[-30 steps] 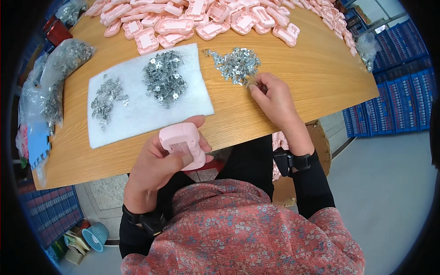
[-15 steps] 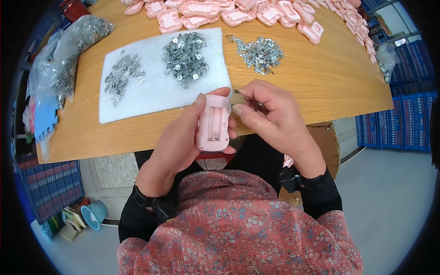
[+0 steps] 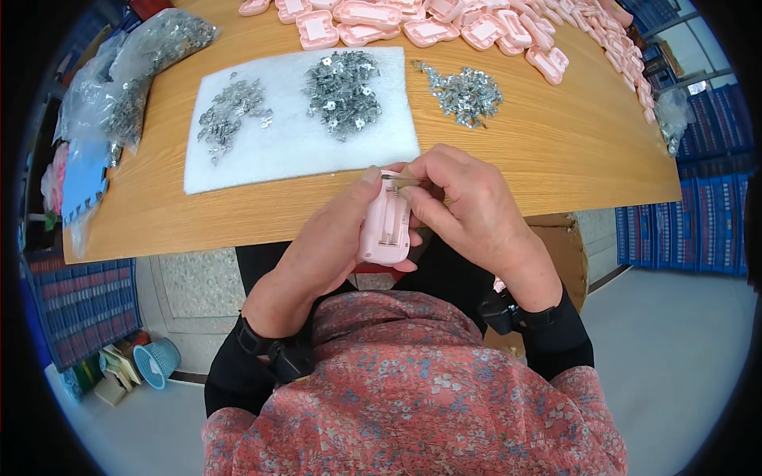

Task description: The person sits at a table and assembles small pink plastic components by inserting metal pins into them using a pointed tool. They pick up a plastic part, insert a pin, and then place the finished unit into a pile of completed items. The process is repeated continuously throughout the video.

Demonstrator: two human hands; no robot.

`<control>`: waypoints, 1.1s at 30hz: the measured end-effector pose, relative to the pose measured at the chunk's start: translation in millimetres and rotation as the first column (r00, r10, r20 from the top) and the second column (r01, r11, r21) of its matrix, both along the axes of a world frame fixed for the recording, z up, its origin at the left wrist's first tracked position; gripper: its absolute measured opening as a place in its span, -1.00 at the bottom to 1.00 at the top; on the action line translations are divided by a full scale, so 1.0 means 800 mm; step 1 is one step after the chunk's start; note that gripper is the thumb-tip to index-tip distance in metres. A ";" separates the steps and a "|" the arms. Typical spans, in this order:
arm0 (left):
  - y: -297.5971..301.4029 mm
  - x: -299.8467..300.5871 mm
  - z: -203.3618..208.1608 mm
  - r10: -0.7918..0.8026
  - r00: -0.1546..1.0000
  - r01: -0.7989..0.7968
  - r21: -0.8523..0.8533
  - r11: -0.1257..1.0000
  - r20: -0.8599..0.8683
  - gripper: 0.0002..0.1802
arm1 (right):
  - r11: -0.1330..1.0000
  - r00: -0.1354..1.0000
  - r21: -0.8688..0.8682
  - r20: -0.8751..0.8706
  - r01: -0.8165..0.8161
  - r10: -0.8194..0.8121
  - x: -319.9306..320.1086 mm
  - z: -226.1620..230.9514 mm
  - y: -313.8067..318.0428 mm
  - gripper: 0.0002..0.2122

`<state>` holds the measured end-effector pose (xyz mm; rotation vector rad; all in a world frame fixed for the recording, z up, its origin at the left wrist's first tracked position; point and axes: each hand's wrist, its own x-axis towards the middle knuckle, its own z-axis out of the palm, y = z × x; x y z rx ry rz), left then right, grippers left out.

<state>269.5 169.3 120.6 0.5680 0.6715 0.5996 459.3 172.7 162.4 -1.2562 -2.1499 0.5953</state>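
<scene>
My left hand (image 3: 329, 218) is closed around a pink plastic casing (image 3: 370, 251), its thumb along the upper left edge and its fingers underneath. An oblong battery compartment (image 3: 390, 214) faces up in the casing, with a coiled metal spring at its near end. Over the casing's far end, my right hand (image 3: 468, 194) pinches a thin metal tool (image 3: 390, 178) with a dark tip, its kind unclear. The tool lies across the top of the compartment. Behind the right fingers, most of the tool and any small part there are hidden.
A white felt mat (image 3: 278, 151) carries two heaps of small metal contact plates (image 3: 343, 95). A third heap of metal parts (image 3: 464, 95) lies on the wooden table (image 3: 571, 143). Many pink casings (image 3: 365, 14) line the back. Clear bags of metal parts (image 3: 131, 103) sit at left.
The right hand has brought the tool from beside the casing onto its far end. The casing has tilted slightly and shifted right. The view has shifted, so the table items appear moved.
</scene>
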 end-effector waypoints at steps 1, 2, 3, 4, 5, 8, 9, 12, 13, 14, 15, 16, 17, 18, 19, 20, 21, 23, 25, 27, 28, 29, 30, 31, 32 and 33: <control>-0.001 0.000 -0.002 0.003 1.000 -0.002 0.007 1.000 -0.015 -0.40 | 1.000 1.000 0.026 0.015 0.005 -0.006 -0.002 -0.001 -0.001 -0.89; -0.002 0.000 -0.004 0.005 1.000 -0.005 0.014 1.000 -0.030 -0.41 | 0.999 0.998 0.042 0.053 0.018 -0.021 -0.005 -0.001 -0.003 -0.89; -0.003 0.000 -0.006 0.005 0.999 -0.004 0.020 1.000 -0.043 -0.42 | 0.998 0.995 0.058 0.092 0.033 -0.038 -0.009 0.000 -0.007 -0.89; -0.003 0.000 -0.005 -0.003 0.998 0.004 0.020 1.000 -0.061 -0.42 | 0.996 0.990 0.075 0.131 0.047 -0.057 -0.011 0.000 -0.010 -0.88; -0.003 0.000 -0.004 -0.011 0.997 0.012 0.019 1.000 -0.079 -0.43 | 0.998 0.995 0.017 0.075 0.058 -0.059 -0.011 0.000 -0.010 -0.88; -0.003 -0.002 -0.003 -0.010 0.999 0.009 -0.008 1.000 -0.047 -0.42 | 0.986 0.993 -0.146 -0.070 0.083 -0.094 -0.010 0.002 -0.010 -0.86; -0.003 -0.002 -0.004 -0.005 1.000 0.005 -0.022 1.000 -0.022 -0.41 | 0.976 0.988 -0.194 -0.103 0.095 -0.117 -0.006 0.004 -0.010 -0.85; -0.002 -0.003 0.006 0.019 1.000 -0.019 0.037 0.999 -0.001 -0.37 | 0.945 0.981 -0.315 -0.137 0.088 -0.137 0.001 0.007 -0.008 -0.84; -0.002 -0.003 0.007 0.017 1.000 -0.018 0.038 0.999 0.010 -0.36 | 0.933 0.981 -0.351 -0.138 0.080 -0.136 0.002 0.008 -0.008 -0.83; -0.002 -0.003 0.007 0.015 1.000 -0.016 0.039 0.999 0.022 -0.34 | 0.896 0.965 -0.444 -0.218 0.034 -0.144 0.001 0.005 -0.008 -0.82; -0.002 -0.004 0.008 0.011 0.999 -0.013 0.041 0.999 0.034 -0.33 | 0.850 0.942 -0.527 -0.294 -0.019 -0.161 0.000 -0.002 -0.009 -0.82; -0.002 -0.003 0.008 0.005 1.000 -0.006 0.050 0.999 0.030 -0.32 | 0.796 0.912 -0.600 -0.366 -0.078 -0.186 -0.001 -0.006 -0.009 -0.81; -0.002 -0.003 0.007 -0.002 1.000 0.000 0.060 0.998 0.026 -0.32 | 0.786 0.902 -0.608 -0.393 -0.109 -0.179 0.001 -0.007 -0.009 -0.81; -0.003 -0.003 0.006 -0.004 1.000 0.003 0.068 0.998 0.020 -0.31 | 0.775 0.890 -0.616 -0.422 -0.144 -0.170 0.002 -0.008 -0.008 -0.80; -0.003 -0.004 0.004 -0.006 1.000 0.004 0.072 0.997 0.021 -0.30 | 0.762 0.878 -0.622 -0.450 -0.179 -0.162 0.003 -0.009 -0.007 -0.80; -0.003 -0.004 0.002 -0.008 1.000 0.006 0.077 0.997 0.022 -0.29 | 0.751 0.871 -0.633 -0.462 -0.191 -0.169 0.003 -0.009 -0.006 -0.79; -0.003 -0.004 0.000 -0.011 1.000 0.009 0.082 0.997 0.023 -0.29 | 0.739 0.863 -0.643 -0.474 -0.202 -0.176 0.003 -0.010 -0.006 -0.79; -0.003 -0.004 0.003 -0.004 1.000 0.002 0.092 0.996 0.022 -0.28 | 0.730 0.850 -0.651 -0.489 -0.206 -0.196 0.003 -0.013 -0.006 -0.78; -0.003 -0.003 0.003 0.002 1.000 -0.004 0.098 0.995 0.024 -0.28 | 0.734 0.840 -0.651 -0.497 -0.195 -0.217 0.004 -0.019 -0.005 -0.78; -0.002 -0.003 0.002 -0.001 1.000 -0.002 0.102 0.995 0.031 -0.28 | 0.729 0.854 -0.664 -0.466 -0.166 -0.230 0.002 -0.013 -0.004 -0.77; -0.002 -0.003 0.002 -0.002 1.000 0.000 0.107 0.994 0.015 -0.31 | 0.726 0.861 -0.671 -0.450 -0.150 -0.238 0.002 -0.011 -0.005 -0.77; -0.001 -0.003 0.002 -0.003 1.000 0.003 0.112 0.994 0.000 -0.34 | 0.718 0.856 -0.680 -0.452 -0.149 -0.251 0.004 -0.014 -0.004 -0.77; -0.001 -0.004 0.003 -0.001 1.000 0.003 0.116 0.993 -0.017 -0.38 | 0.708 0.851 -0.690 -0.455 -0.151 -0.262 0.008 -0.019 0.000 -0.76; 0.000 -0.004 0.005 0.021 0.994 -0.005 0.149 0.989 -0.106 -0.42 | 0.698 0.846 -0.700 -0.458 -0.153 -0.274 0.010 -0.023 0.001 -0.76; 0.001 -0.005 0.008 0.045 0.980 -0.009 0.184 0.983 -0.192 -0.45 | 0.700 0.854 -0.701 -0.439 -0.133 -0.278 0.011 -0.023 0.001 -0.76; 0.002 -0.005 0.010 0.072 0.958 -0.010 0.218 0.976 -0.276 -0.49 | 0.703 0.862 -0.702 -0.421 -0.113 -0.283 0.012 -0.022 0.001 -0.75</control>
